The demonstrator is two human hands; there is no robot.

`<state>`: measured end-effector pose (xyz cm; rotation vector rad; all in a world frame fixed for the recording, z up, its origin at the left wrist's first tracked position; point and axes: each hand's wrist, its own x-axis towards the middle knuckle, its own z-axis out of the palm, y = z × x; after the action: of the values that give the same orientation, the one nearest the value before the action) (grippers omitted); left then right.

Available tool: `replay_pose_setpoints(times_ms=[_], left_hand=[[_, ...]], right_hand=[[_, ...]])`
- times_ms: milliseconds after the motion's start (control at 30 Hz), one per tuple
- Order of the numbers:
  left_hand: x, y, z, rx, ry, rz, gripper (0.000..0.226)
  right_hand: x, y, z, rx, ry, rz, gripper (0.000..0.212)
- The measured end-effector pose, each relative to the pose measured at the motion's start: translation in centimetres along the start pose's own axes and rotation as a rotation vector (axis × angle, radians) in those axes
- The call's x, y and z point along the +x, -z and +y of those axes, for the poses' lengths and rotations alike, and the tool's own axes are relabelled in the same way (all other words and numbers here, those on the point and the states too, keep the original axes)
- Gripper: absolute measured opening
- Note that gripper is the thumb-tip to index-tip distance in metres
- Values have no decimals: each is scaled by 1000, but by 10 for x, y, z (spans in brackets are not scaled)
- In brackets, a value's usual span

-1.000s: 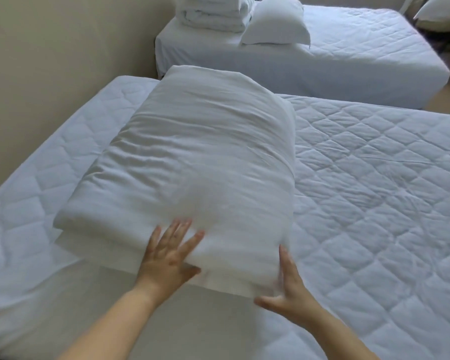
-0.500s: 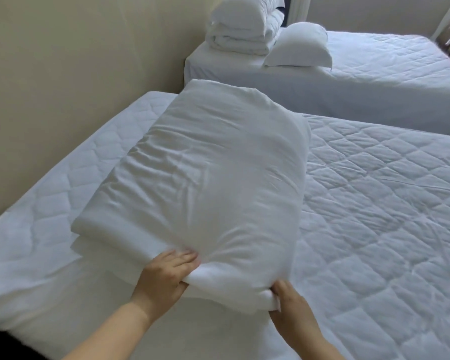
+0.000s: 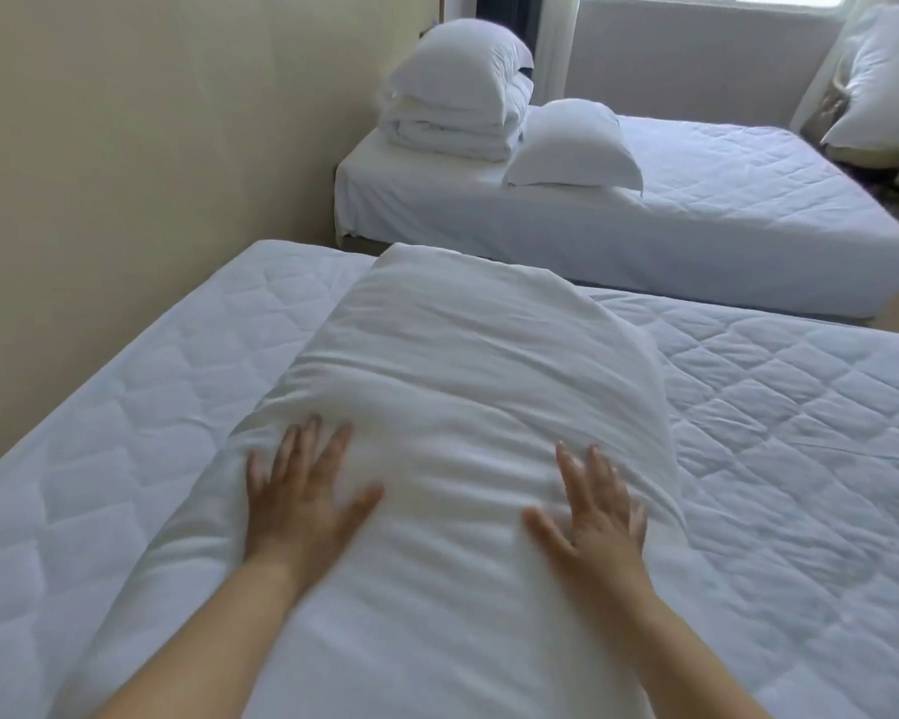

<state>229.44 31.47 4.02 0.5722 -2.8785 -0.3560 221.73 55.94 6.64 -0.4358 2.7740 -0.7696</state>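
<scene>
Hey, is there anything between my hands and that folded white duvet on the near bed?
Nothing visible stands in the way. The left hand and the right hand both lie with fingers spread directly on top of the folded duvet, near its closer end. The duvet rests on the quilted mattress. Both hands are blurred.

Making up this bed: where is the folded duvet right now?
In the head view the folded duvet lies on the near bed, left of its middle toward the beige wall, with the left hand and right hand flat on it.
</scene>
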Motion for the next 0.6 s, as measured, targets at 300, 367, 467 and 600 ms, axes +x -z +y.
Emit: replay_pose_setpoints(times_ms=[300, 367, 467, 600], left_hand=[[37, -65, -51, -69, -9, 23, 68], [40, -72, -54, -103, -10, 45, 67], [40, -82, -56, -81, -30, 98, 67], [39, -86, -57, -73, -24, 123, 68]], right_hand=[[160, -22, -34, -316, -136, 69, 79], [184, -15, -30, -316, -175, 114, 76], [212, 3, -19, -238, -284, 181, 73], [224, 10, -9, -220, -380, 163, 72]])
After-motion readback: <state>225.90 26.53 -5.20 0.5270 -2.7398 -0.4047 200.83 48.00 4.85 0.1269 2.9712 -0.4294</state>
